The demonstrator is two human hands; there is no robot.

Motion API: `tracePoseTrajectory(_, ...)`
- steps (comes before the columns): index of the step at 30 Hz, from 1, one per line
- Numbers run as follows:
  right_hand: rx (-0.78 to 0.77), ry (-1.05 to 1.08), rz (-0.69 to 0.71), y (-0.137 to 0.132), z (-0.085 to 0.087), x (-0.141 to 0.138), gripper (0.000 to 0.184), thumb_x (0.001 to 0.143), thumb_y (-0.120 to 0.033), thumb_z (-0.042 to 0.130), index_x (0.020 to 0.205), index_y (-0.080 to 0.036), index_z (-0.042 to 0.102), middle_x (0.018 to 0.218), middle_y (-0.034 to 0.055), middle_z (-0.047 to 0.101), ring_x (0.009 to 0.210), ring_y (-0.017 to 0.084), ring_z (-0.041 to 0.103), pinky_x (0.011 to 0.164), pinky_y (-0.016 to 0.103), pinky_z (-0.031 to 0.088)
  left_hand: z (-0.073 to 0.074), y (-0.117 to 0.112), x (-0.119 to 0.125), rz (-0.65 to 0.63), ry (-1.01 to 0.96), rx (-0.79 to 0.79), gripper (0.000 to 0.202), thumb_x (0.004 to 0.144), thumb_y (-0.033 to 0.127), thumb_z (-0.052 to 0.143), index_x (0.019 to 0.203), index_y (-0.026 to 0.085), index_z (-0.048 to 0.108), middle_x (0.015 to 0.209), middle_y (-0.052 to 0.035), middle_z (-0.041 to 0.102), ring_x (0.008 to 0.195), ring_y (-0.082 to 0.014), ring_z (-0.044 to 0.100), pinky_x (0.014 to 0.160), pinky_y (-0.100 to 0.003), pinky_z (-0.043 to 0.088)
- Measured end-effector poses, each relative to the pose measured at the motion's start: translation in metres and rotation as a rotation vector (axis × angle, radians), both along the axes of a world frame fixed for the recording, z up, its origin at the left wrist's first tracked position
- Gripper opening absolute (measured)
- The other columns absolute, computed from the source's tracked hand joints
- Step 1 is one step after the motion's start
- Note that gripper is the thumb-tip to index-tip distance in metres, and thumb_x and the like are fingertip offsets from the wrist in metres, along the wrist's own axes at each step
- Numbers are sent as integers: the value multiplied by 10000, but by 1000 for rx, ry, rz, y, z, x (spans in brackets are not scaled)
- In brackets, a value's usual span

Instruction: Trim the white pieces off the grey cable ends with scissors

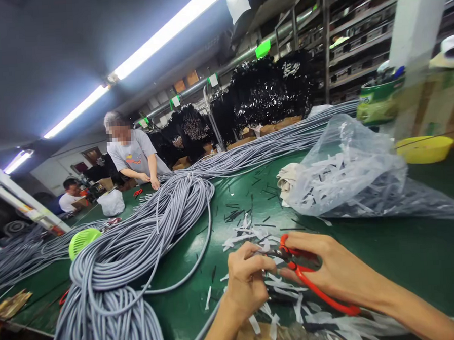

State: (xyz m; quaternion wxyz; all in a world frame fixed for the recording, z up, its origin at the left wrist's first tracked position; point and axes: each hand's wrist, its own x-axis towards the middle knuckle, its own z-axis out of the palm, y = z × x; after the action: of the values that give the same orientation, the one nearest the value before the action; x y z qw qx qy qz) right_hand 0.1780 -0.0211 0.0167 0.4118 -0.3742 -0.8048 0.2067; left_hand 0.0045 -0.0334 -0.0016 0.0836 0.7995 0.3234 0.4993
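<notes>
My right hand (pixel 331 266) is wrapped round a pair of red-handled scissors (pixel 317 287), whose short metal blades point left at the fingertips of my left hand (pixel 248 275). The left fingers are pinched together, and what they hold is hidden. A grey cable (pixel 203 338) runs up behind my left forearm; where it ends I cannot see. White strips (pixel 290 288) and short black offcuts (pixel 233 215) lie scattered under and beyond both hands on the green tabletop (pixel 243 189).
Bundled grey cables (pixel 139 245) fill the table's left and stretch along its far side. A clear plastic bag (pixel 349 173) of white strips lies at right, near a yellow basin (pixel 424 149) and green tub (pixel 377 101). A lime-green basket (pixel 84 242) sits left. A co-worker (pixel 134 149) stands across the table.
</notes>
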Motion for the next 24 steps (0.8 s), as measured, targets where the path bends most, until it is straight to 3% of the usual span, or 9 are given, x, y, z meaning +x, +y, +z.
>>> tracePoseTrajectory(6, 10, -38, -28, 0, -3, 0, 410, 729, -514, 580, 494, -189, 496, 501, -19, 475, 468, 104, 400, 435, 223, 330, -1, -1, 0, 4, -8, -3, 284, 746, 57, 390, 596, 166, 605, 651, -29, 517, 529, -98, 438, 497, -222, 315)
tracePoseTrajectory(10, -33, 112, -133, 1, -2, 0, 558, 710, -625, 536, 407, -193, 354, 416, -37, 338, 414, 85, 312, 394, 226, 264, 1, -2, 2, -16, -67, -31, 336, 862, 172, 354, 615, 167, 582, 612, -33, 511, 554, -118, 458, 519, -238, 333)
tracePoseTrajectory(12, -109, 252, -201, 1, 1, 0, 557, 671, -655, 560, 419, -198, 364, 420, -41, 336, 409, 86, 325, 385, 223, 282, 2, -3, 4, -21, -149, -139, 331, 908, 279, 344, 727, 169, 598, 626, -34, 519, 564, -125, 462, 529, -242, 346)
tracePoseTrajectory(14, -177, 387, -193, -1, 3, -2, 485, 615, -643, 625, 505, -196, 476, 481, -27, 454, 451, 108, 432, 426, 224, 375, 2, -5, 7, -24, -248, -332, 298, 913, 382, 373, 958, 171, 578, 615, -3, 485, 531, -111, 421, 506, -226, 323)
tracePoseTrajectory(17, -182, 514, -143, -6, 3, -11, 425, 573, -591, 693, 583, -199, 528, 621, 20, 610, 588, 162, 574, 569, 261, 489, 1, -7, 11, -63, -309, -574, 447, 887, 468, 428, 1214, 164, 439, 558, 64, 364, 467, -84, 299, 456, -204, 226)
tracePoseTrajectory(21, -116, 583, -228, -12, 0, -22, 398, 601, -535, 698, 514, -205, 493, 552, 19, 611, 534, 157, 582, 549, 248, 493, 2, -9, 14, -141, -285, -702, 518, 854, 502, 477, 1229, 145, 475, 546, 76, 307, 462, -74, 240, 443, -206, 169)
tracePoseTrajectory(24, -159, 617, -204, -13, -2, -23, 348, 600, -501, 709, 562, -198, 542, 512, 7, 591, 491, 152, 576, 499, 231, 482, 4, -8, 17, -142, -336, -754, 531, 784, 517, 570, 1155, 137, 571, 555, 65, 338, 474, -69, 224, 446, -203, 172)
